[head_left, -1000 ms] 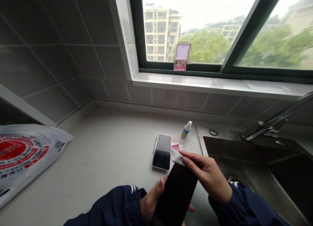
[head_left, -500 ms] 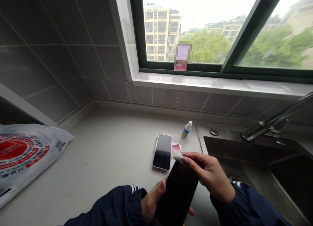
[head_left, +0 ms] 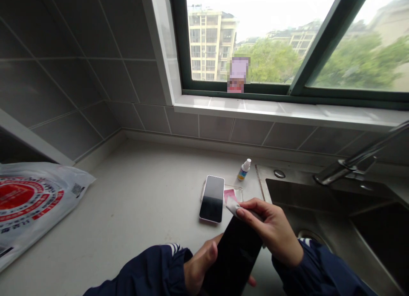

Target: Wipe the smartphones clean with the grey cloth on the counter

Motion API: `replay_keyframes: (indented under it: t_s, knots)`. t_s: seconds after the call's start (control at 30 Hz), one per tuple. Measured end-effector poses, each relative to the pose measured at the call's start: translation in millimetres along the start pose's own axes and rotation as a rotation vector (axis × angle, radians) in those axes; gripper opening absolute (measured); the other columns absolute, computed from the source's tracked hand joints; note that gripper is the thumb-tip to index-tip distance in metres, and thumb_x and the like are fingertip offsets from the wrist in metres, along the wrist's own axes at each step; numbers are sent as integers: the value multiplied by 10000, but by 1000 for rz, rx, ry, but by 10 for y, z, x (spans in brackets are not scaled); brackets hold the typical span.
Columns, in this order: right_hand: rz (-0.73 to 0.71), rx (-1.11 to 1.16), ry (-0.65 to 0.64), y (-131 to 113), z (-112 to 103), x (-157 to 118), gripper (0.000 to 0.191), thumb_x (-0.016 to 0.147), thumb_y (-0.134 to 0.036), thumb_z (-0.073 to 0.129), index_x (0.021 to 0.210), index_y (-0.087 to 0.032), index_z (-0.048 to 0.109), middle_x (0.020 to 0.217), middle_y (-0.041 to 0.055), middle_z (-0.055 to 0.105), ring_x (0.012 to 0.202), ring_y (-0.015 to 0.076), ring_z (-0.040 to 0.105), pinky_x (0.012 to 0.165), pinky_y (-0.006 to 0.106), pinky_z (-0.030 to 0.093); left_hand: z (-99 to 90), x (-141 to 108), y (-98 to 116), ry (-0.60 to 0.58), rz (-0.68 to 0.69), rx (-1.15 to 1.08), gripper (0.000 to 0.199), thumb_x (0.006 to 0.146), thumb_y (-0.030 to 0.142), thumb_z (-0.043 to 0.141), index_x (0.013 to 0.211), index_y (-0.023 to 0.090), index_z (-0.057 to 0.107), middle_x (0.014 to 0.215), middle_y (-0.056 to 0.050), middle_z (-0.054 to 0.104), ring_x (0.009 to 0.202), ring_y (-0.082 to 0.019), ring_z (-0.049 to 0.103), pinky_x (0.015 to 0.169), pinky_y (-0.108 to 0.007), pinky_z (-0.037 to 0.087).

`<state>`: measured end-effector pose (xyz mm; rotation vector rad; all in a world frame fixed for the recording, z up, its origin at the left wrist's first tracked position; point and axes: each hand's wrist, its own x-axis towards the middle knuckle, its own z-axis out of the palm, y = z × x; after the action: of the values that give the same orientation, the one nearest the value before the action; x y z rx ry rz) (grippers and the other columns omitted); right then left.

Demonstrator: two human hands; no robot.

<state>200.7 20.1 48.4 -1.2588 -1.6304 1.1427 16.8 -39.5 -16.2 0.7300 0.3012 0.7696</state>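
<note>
In the head view, my left hand [head_left: 203,264] grips a flat black touchscreen device [head_left: 234,255], a phone or small tablet. My left thumb lies along its left edge and a fingertip shows past its right edge. My right hand [head_left: 271,225] pinches a small white cloth or wipe [head_left: 232,204] at the device's top end; whether the cloth touches the screen there I cannot tell. Just beyond lies a phone [head_left: 212,198] with a dark screen, partly over a clear case or tray [head_left: 239,188]. A pink packet [head_left: 229,195] sits beside that phone.
A small white bottle [head_left: 244,169] with a coloured label stands near the sink's left edge. At the right are a steel sink [head_left: 326,198] and a faucet [head_left: 338,168]. A printed plastic bag [head_left: 38,198] lies on the countertop [head_left: 128,202] at left, with a window [head_left: 271,40] behind.
The black device has shifted slightly to the right in my left hand. My right hand, still pinching the white cloth, has moved a little around the device's top end.
</note>
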Motion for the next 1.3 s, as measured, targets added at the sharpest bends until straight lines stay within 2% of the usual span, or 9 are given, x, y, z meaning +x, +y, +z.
replay_keyframes:
  t_s: [0.17, 0.27, 0.4, 0.5, 0.6, 0.77, 0.9, 1.1, 1.3]
  knots:
    - [-92, -123, 58, 56, 69, -52, 257, 906, -383, 591, 1093, -230, 679, 1080, 49, 716, 1001, 222, 672, 877, 317, 534, -54, -6, -100, 2, 29, -152, 733, 894, 659, 284, 1417, 146, 308, 1023, -244, 689, 669, -224, 717, 510, -257, 518]
    - [-324, -383, 24, 68, 138, -106, 350, 968, -256, 460, 1300, -252, 571, 1402, 45, 523, 1336, 249, 430, 1098, 420, 385, -64, 12, -77, 25, 33, -263, 701, 913, 645, 175, 1345, 142, 402, 1063, -247, 676, 704, -261, 724, 486, -268, 525]
    - [-500, -827, -155, 36, 257, -208, 462, 964, -231, 441, 1425, -252, 432, 1504, 24, 372, 1448, 319, 143, 1108, 599, 286, -71, 50, 46, 41, 27, -413, 705, 905, 658, 112, 1409, 227, 351, 1047, -175, 693, 776, -291, 724, 483, -311, 537]
    - [-574, -985, -287, -28, 319, -298, 582, 958, -393, 470, 1487, -212, 307, 1523, 65, 318, 1426, 355, 207, 1107, 642, 232, -53, 68, 111, 43, 37, -498, 741, 912, 650, 122, 1456, 185, 313, 1077, -170, 689, 800, -257, 718, 582, -339, 544]
    - [-733, -1049, -332, -72, 366, -380, 671, 934, -560, 438, 1466, -159, 354, 1511, 79, 340, 1394, 344, 303, 1151, 563, 184, -13, 71, 156, 82, 53, -569, 824, 902, 665, 175, 1380, 46, 433, 1195, -211, 632, 1061, -266, 634, 903, -371, 464]
    - [-1004, -1114, -206, 7, 505, -514, 327, 978, -360, 467, 1260, -255, 597, 1402, -22, 523, 1260, 245, 502, 1186, 434, 27, -26, 53, 238, 114, -72, -635, 900, 841, 752, 223, 1338, 48, 483, 1100, -174, 664, 1031, -242, 625, 966, -333, 376]
    - [-1004, -1137, -192, 73, 535, -565, 333, 987, -351, 437, 1262, -250, 595, 1409, -24, 519, 1239, 225, 511, 1149, 373, 176, -60, 49, 274, 142, -145, -622, 1040, 767, 822, 283, 1363, -20, 420, 1052, -204, 661, 973, -264, 629, 913, -337, 399]
    - [-921, -1124, -357, -51, 252, -504, 529, 918, -501, 518, 1370, -227, 501, 1427, 9, 496, 1279, 247, 481, 1102, 377, 282, -18, 75, 274, 162, -5, -611, 815, 859, 714, 267, 1434, 145, 368, 1290, -174, 572, 1154, -282, 565, 1074, -423, 280]
    - [-707, -1150, -422, -167, 96, -460, 724, 821, -495, 650, 1449, -245, 392, 1499, 32, 361, 1325, 324, 430, 1037, 459, 391, -15, 93, 232, 187, 3, -595, 701, 923, 617, 233, 1418, 153, 409, 1313, -145, 580, 1259, -260, 500, 1111, -405, 244]
